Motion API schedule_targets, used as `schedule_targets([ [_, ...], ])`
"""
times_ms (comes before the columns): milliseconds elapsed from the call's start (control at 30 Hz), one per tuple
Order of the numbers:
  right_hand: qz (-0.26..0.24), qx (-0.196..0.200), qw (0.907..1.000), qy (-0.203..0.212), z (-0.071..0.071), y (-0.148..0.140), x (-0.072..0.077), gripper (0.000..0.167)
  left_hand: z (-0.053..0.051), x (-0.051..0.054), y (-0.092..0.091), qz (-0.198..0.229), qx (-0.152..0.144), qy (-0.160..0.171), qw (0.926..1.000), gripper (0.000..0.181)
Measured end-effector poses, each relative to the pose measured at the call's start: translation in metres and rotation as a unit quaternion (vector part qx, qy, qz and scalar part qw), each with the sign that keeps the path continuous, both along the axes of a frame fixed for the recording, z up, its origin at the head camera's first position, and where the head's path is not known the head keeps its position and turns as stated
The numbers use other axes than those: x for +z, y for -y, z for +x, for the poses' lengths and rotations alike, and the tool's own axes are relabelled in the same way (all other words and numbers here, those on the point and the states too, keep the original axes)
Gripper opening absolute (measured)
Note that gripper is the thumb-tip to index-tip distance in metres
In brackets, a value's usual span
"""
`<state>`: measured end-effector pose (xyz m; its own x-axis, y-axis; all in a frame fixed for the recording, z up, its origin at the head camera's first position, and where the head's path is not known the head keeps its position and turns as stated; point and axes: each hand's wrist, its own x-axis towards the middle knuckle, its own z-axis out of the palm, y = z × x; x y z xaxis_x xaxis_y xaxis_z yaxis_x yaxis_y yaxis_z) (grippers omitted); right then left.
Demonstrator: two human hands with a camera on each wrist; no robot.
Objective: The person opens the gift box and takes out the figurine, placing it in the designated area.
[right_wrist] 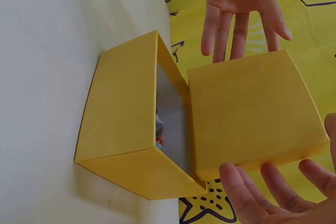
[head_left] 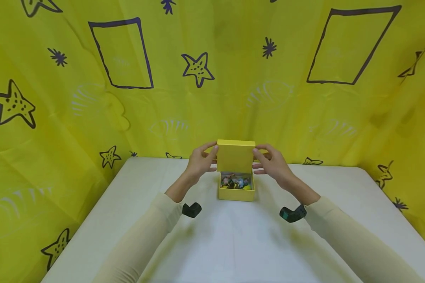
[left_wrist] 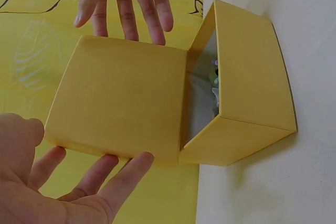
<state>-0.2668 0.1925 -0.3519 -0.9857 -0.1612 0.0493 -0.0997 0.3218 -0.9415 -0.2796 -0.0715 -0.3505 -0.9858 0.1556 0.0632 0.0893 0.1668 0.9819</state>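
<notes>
A yellow box (head_left: 236, 195) stands on the white table, holding several small colourful trinkets (head_left: 236, 181); their kind is too small to tell. Its yellow lid (head_left: 235, 156) stands upright along the back rim, and I cannot tell whether it is hinged there. My left hand (head_left: 199, 160) holds the lid's left edge, thumb toward the front and index finger at the top corner. On the opposite edge, my right hand (head_left: 273, 163) holds it the same way. Both wrist views show fingertips (left_wrist: 140, 160) against the lid's sides, while the box walls hide most of the contents.
The white table (head_left: 233, 243) reaches back to a yellow curtain (head_left: 226, 106) printed with stars and frames. That curtain also hangs along the left and right sides. A dark device (head_left: 192, 210) sits at the left wrist, another dark device (head_left: 293, 213) at the right.
</notes>
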Motion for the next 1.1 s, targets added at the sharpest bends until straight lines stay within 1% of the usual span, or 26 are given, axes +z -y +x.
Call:
schedule_targets([
  [167, 0.008, 0.006, 0.9999, -0.006, -0.001, 0.001, -0.003, 0.063, 0.000, 0.001, -0.002, 0.006, 0.012, 0.009, 0.9999, 0.044],
  [300, 0.006, 0.007, 0.9999, -0.012, -0.001, 0.002, -0.003, 0.062, 0.000, 0.001, -0.002, 0.005, 0.007, 0.004, 1.0000, 0.041],
  [400, 0.005, 0.013, 0.9998, -0.018, 0.000, 0.000, -0.004, 0.060, 0.001, 0.000, 0.001, 0.015, -0.010, -0.002, 0.9998, 0.039],
  [600, 0.014, 0.042, 0.9978, -0.049, 0.004, -0.007, -0.005, 0.055, 0.001, -0.004, 0.014, 0.034, -0.067, -0.013, 0.9971, 0.039],
  [800, 0.011, 0.063, 0.9952, -0.074, 0.009, -0.011, -0.007, 0.048, 0.002, -0.007, 0.024, 0.056, -0.107, -0.001, 0.9927, 0.042],
  [933, 0.009, 0.076, 0.9929, -0.091, 0.011, -0.013, -0.009, 0.046, 0.003, -0.010, 0.028, 0.074, -0.125, 0.007, 0.9894, 0.042],
  [1100, 0.023, 0.084, 0.9908, -0.103, 0.014, -0.016, -0.011, 0.047, 0.004, -0.012, 0.029, 0.081, -0.133, 0.016, 0.9876, 0.042],
])
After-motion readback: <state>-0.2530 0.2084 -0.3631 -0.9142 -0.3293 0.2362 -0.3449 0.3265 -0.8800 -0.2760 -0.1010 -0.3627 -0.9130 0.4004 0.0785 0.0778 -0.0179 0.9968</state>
